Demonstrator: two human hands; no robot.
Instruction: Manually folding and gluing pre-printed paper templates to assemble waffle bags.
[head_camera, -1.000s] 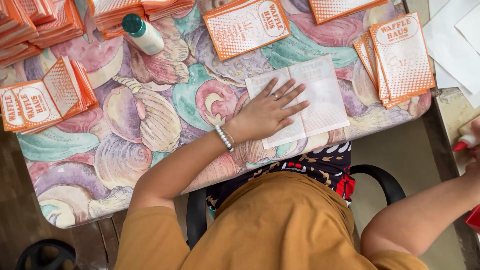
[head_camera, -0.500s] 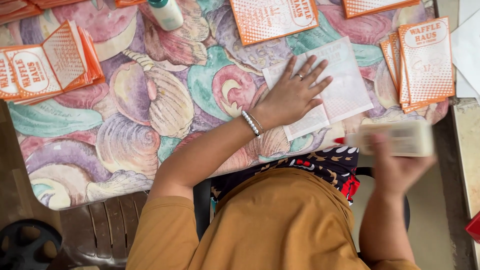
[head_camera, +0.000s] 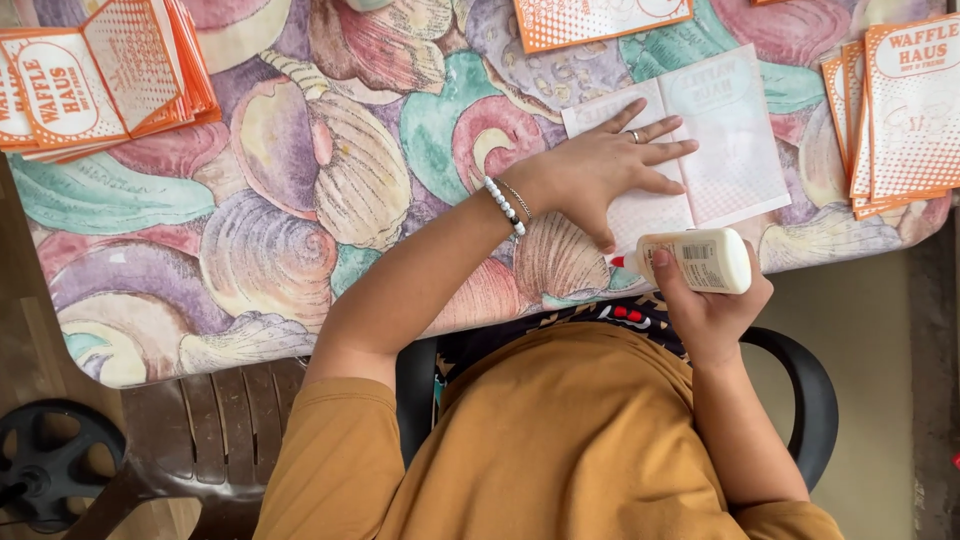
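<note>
Your left hand pressing flat, fingers spread, on pale unfolded paper sheet near table's front edge; right hand gripping white plastic glue bottle.

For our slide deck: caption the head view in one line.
Left hand flat on a white sheet; right hand holds a glue bottle sideways beside it.

The left hand lies on the open sheet on the table, the glue bottle just beside it.
</note>
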